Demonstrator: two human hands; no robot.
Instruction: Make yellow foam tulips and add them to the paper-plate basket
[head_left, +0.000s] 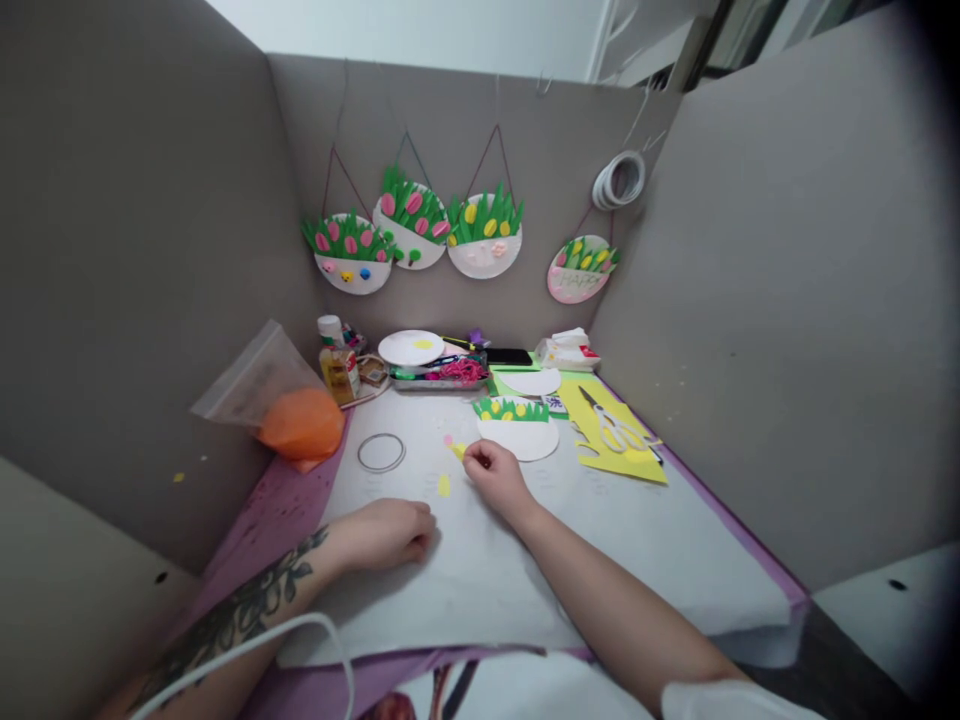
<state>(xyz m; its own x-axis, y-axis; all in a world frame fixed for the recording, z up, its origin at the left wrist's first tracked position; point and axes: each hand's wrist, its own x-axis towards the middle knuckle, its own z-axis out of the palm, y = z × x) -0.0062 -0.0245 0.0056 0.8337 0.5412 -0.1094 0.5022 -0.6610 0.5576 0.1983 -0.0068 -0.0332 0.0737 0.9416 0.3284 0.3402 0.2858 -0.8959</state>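
My right hand (499, 480) pinches a small yellow paper piece (458, 451) over the white sheet, beside a tiny pink spot (448, 440). Curled closed, my left hand (397, 535) rests on the sheet; whether its fingers hold anything is hidden. Between the hands lies a yellow paper scrap (444, 485). Just beyond my right hand is a white paper-plate basket (517, 438) with green paper grass and yellow shapes. A thin ring (381, 453) lies to the left.
White-handled scissors (616, 432) lie on yellow paper (645, 468) at right. A craft tray (439, 381), glue bottle (340, 370) and bag of orange material (300, 425) stand behind and left. Decorated plates (484, 258) and tape rolls (619, 181) hang at the back. A white cable (262, 637) crosses the lower left.
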